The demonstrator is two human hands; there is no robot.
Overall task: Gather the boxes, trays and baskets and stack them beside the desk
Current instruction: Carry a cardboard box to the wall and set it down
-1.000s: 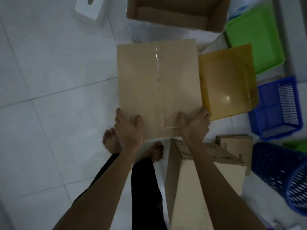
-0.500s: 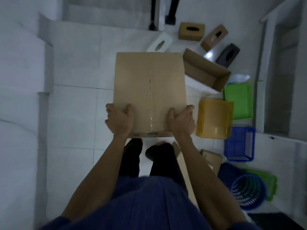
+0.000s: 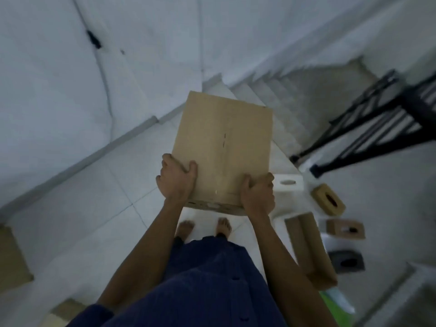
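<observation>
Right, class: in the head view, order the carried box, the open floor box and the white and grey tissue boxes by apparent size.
1. carried box, largest, though it is nearest the camera.
2. open floor box.
3. white tissue box and grey tissue box: these look alike, so not ranked.

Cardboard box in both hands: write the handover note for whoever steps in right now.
Left hand grips the near left corner of the cardboard box. Right hand grips its near right corner. The box is closed and held clear of the floor.
On the floor to the right are an open carton, a white tissue box, a tan tissue box, a brown tissue box and a dark grey tissue box.
Done: this box is picked up.
Left: set it beside the desk, which is not in view, then fetch the others.
</observation>
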